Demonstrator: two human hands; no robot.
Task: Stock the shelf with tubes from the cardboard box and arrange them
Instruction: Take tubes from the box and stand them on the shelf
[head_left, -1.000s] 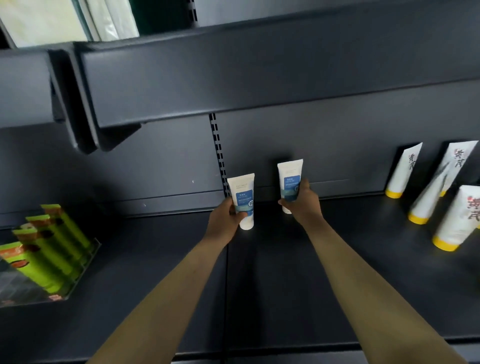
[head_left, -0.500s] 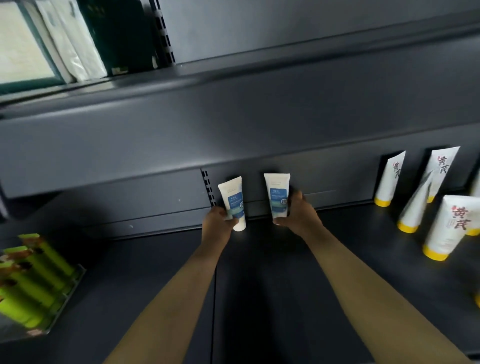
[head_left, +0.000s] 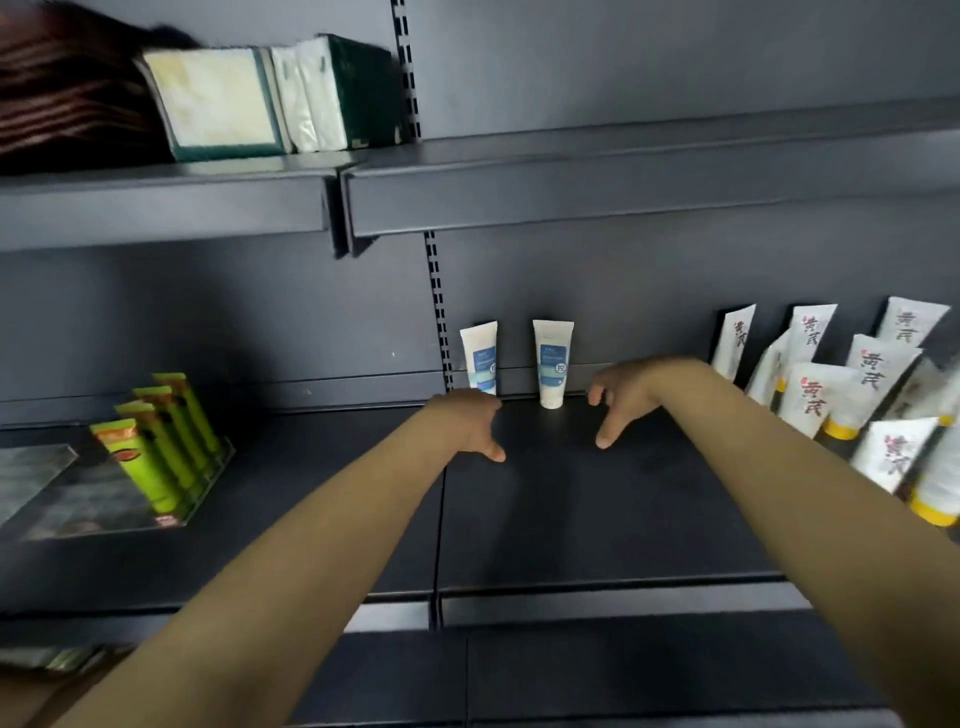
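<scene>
The left tube (head_left: 479, 356) stands upright on the shelf (head_left: 571, 509) just right of the post (head_left: 439, 322); the right tube (head_left: 553, 364) stands a little farther right. Your left hand (head_left: 470, 421) hovers before the post, fingers loose and empty. Your right hand (head_left: 623, 395) is farther right, fingers spread, holding nothing.

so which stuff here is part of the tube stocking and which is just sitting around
In the job: left blue-label tube, right blue-label tube, both upright at the shelf back; left hand, right hand, both empty.
Just there: green tubes in a tray, yellow-capped white tubes, tissue packs on the upper shelf.
</scene>
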